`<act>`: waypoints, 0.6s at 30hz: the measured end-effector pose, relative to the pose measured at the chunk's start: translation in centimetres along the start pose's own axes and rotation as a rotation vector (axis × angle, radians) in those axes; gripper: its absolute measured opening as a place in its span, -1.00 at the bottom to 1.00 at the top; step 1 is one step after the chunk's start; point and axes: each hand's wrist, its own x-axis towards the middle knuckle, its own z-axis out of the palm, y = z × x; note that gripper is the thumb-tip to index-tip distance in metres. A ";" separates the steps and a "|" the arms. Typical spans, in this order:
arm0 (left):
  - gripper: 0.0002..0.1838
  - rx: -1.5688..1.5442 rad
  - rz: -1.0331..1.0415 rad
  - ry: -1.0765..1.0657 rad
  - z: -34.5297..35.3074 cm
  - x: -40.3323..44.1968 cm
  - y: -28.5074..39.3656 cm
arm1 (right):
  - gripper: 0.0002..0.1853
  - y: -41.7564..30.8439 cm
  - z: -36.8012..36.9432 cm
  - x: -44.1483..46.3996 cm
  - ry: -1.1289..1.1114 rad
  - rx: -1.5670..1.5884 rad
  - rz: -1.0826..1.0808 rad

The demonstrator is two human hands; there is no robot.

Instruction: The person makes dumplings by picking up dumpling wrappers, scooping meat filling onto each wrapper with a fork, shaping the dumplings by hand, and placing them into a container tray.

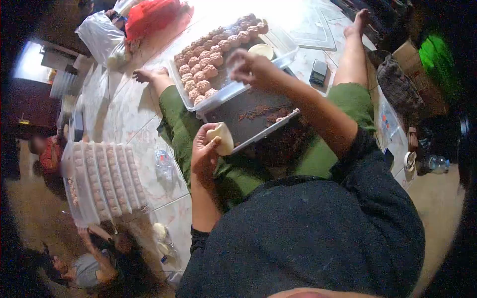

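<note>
My left hand (203,151) pinches a round, pale dough wrapper (223,139) between thumb and fingers, over my lap. My right hand (248,68) is above a clear plastic container (218,99), its fingers bent and smeared by motion; whether they hold anything cannot be made out. Rows of pink minced meat balls (200,75) fill the container's left and far side. Beside my right hand, inside the container, lies a pale round wrapper or stack of wrappers (262,50). Nearer me is a dark tray (233,121) with meat smears and a pale-edged strip (268,130) across its front.
A small scale (318,71) sits by my right leg. On the left, several clear containers of meat balls (102,181) stand stacked, with two people (89,270) near them. A red plastic bag (149,20) and a white bag (101,39) lie at the far left. A bottle (437,164) is at right.
</note>
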 end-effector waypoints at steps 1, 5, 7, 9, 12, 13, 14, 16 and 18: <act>-0.61 -0.005 0.020 -0.004 -0.6 -0.2 0.7 | -0.68 1.0 0.0 2.2 0.006 -0.110 -0.065; -0.45 -0.078 0.095 0.077 -2.7 -0.3 1.2 | -0.69 3.7 2.6 9.3 -0.069 -0.170 0.267; -0.35 -0.221 0.100 0.068 -3.6 -0.4 1.1 | -0.68 4.9 4.1 10.8 -0.148 -0.558 0.194; -0.34 -0.300 0.156 0.080 -4.6 -0.3 1.0 | -0.62 5.9 5.6 11.3 -0.032 -0.589 0.072; -0.33 -0.312 0.181 0.102 -5.3 -0.7 1.2 | -0.48 5.7 6.1 11.4 -0.037 -0.582 0.076; -0.33 -0.330 0.187 0.082 -5.7 -0.6 1.2 | -0.43 5.0 5.9 11.2 -0.066 -0.570 0.108; -0.33 -0.345 0.192 0.060 -6.1 -0.4 1.2 | -0.37 4.6 5.7 11.0 -0.093 -0.557 0.139; -0.34 -0.314 0.174 0.070 -6.4 -0.4 1.2 | -0.35 4.8 5.5 10.8 -0.104 -0.649 0.099; -0.35 -0.276 0.152 0.065 -6.4 -0.3 1.2 | -0.33 4.7 5.4 10.1 -0.014 -0.734 0.037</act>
